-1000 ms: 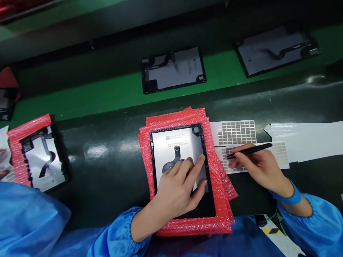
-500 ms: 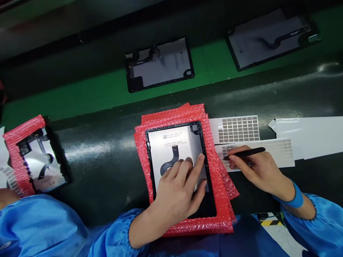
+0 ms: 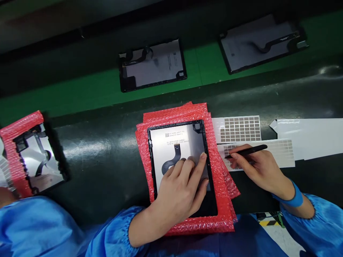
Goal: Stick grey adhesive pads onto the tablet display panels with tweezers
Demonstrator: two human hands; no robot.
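Note:
A tablet back panel (image 3: pixel 171 142) with a black flex cable (image 3: pixel 173 160) lies on a stack of red bubble wrap (image 3: pixel 219 185) in front of me. My left hand (image 3: pixel 182 189) rests flat on the panel, fingers spread and touching the cable's lower end. My right hand (image 3: pixel 257 167) pinches black tweezers (image 3: pixel 248 151), with the tip down on a white sheet of small grey stickers (image 3: pixel 281 151). A second sticker sheet (image 3: pixel 241 128) lies just behind it.
Another panel on red bubble wrap (image 3: pixel 32 157) sits at the left, by a neighbour's blue sleeve (image 3: pixel 34 225). Two more panels (image 3: pixel 152 64) (image 3: pixel 261 41) lie on the green conveyor belt (image 3: pixel 80 92) beyond. White backing paper (image 3: pixel 311 134) is at the right.
The view has shifted slightly, so the belt panels appear further left. Both hands stay in nearly the same place, with the tweezers still on the sticker sheet.

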